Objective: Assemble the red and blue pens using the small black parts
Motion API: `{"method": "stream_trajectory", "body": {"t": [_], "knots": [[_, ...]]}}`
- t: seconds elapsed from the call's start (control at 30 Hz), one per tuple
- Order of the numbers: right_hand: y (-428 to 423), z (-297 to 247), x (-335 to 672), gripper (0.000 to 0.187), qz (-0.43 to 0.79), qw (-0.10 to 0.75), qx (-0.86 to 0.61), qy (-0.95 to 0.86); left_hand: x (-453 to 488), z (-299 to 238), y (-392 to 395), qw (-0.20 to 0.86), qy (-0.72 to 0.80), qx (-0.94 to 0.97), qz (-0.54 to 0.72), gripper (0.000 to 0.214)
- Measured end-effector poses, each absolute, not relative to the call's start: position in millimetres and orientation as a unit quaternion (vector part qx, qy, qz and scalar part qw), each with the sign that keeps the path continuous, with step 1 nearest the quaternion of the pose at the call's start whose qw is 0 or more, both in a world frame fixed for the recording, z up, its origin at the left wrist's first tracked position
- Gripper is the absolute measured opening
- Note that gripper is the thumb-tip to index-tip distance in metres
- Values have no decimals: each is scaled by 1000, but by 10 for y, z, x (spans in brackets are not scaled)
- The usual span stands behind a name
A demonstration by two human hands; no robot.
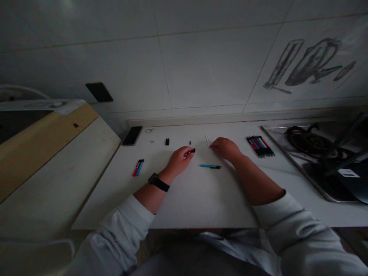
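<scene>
The bare left hand [179,158] angles inward, pinching a small black piece [193,150]; the right hand [226,148] curls at slim white tubes [207,140], its grip I can't tell.

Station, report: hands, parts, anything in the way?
Left hand pinching small black part. Right hand at thin white tubes, grip unclear. Loose blue pen close by, possible obstacle.

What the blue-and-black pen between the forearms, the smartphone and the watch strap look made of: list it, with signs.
Blue-and-black pen: probably plastic, flat solid colours; gloss unclear.
Smartphone: likely glass front, dark and smooth; paler, possibly metal edge.
Watch strap: perhaps silicone, matte black, no visible weave.
</scene>
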State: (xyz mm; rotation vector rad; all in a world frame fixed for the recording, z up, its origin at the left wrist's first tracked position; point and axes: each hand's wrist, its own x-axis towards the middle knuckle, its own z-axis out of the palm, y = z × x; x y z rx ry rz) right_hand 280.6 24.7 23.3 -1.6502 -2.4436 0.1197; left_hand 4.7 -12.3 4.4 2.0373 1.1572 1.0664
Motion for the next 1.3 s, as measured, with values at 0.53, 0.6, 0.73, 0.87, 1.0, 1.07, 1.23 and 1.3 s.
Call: {"method": "stream_trajectory", "body": {"t": [0.53,0.6,0.73,0.87,1.0,1.07,1.23,1.3], "knots": [[-51,381,2386,15,49,56,-532,-844,49,73,-141,264,434,771,384,16],[-47,394,2434,15,51,42,-545,-836,49,69,-141,263,434,770,387,16],[-43,388,2502,17,55,13,-570,-820,46,44,-131,266,430,769,391,15],[-56,321,2472,23,22,0,-563,-826,41,0,-107,261,433,771,389,16],[-47,295,2448,24,25,24,-566,-824,34,-13,-94,254,440,768,389,16],[-33,316,2441,23,52,60,-574,-815,30,0,-97,247,443,767,393,16],[-22,397,2412,16,99,232,-535,-806,19,44,-101,214,456,761,409,13],[-25,409,2409,16,109,292,-509,-802,14,50,-90,198,462,759,413,12]]}}
